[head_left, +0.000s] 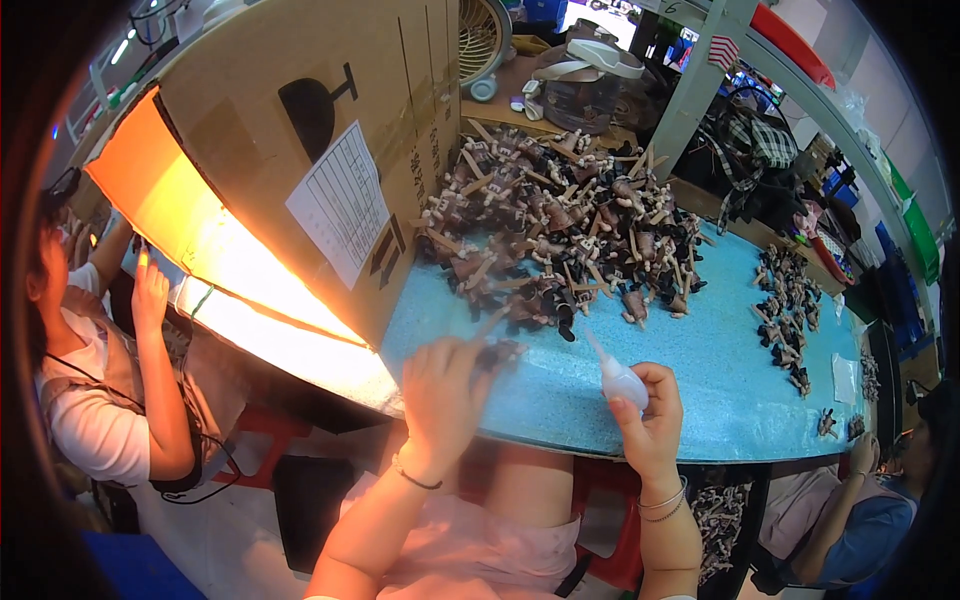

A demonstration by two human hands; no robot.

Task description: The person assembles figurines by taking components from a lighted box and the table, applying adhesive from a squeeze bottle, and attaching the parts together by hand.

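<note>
My left hand (440, 395) rests at the near edge of the blue table (720, 380), fingers closed on a small dark brown figure part (497, 352). My right hand (650, 410) grips a small white squeeze bottle (618, 378), its thin nozzle pointing up and left toward the part. Just beyond both hands lies a large heap of brown and tan toy figure parts (560, 235).
A big cardboard box (330, 150) stands on the table's left side, a fan (482, 40) behind it. A second, smaller row of figure parts (788, 310) lies at the right. A person in white (100, 390) sits left; another person (870, 510) sits lower right.
</note>
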